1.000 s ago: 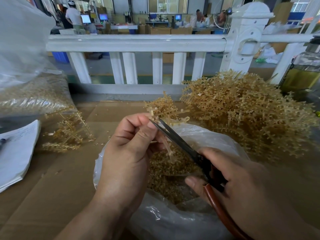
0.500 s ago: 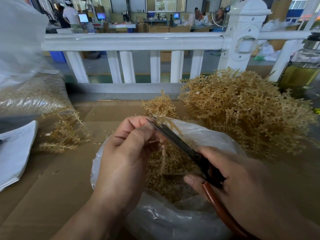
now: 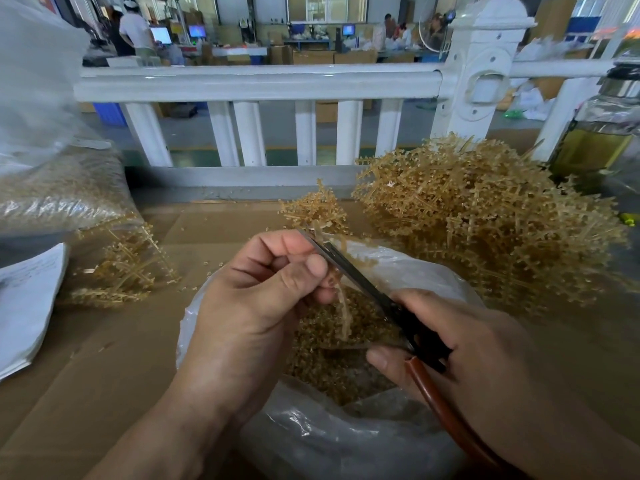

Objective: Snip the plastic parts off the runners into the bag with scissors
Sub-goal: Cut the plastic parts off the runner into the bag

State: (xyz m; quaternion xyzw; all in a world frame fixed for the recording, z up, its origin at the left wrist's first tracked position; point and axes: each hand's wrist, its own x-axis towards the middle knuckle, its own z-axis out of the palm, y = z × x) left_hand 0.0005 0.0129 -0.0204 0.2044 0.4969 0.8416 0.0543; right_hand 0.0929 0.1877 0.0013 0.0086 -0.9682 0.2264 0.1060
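One runner [image 3: 343,308] pinched in my left grip [image 3: 249,306], right grip [image 3: 485,358] round the scissors [image 3: 360,278]. Snip flush, keeping it over the bag [image 3: 408,268]

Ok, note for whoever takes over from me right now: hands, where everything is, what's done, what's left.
Left hand pinches a runner over the open bag.
Right hand grips the scissors, blades at that runner's top.
Done: a layer of snipped parts lies in the bag.
To do: this runner, plus the big runner pile on the right; a smaller heap lies on the left, state unclear.
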